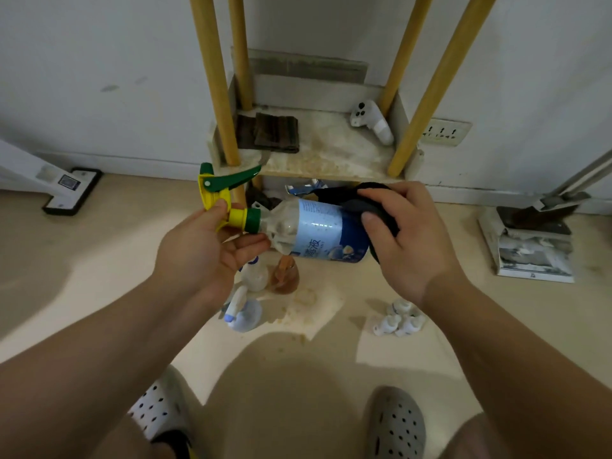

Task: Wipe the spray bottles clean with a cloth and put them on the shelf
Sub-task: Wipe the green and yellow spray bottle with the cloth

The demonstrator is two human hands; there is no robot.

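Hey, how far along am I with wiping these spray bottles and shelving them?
Done: nothing yet; the shelf holds no spray bottle. In hand: your left hand holds the blue-labelled spray bottle by its sprayer neck while your right hand presses the dark cloth on its base. Left: shelve it, then do the bottles on the floor.

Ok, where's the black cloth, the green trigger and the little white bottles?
black cloth (pixel 361 204): head view, on its grey middle fold.
green trigger (pixel 236 179): head view, on the middle of the lever.
little white bottles (pixel 402 307): head view, on the top bottle of the group.
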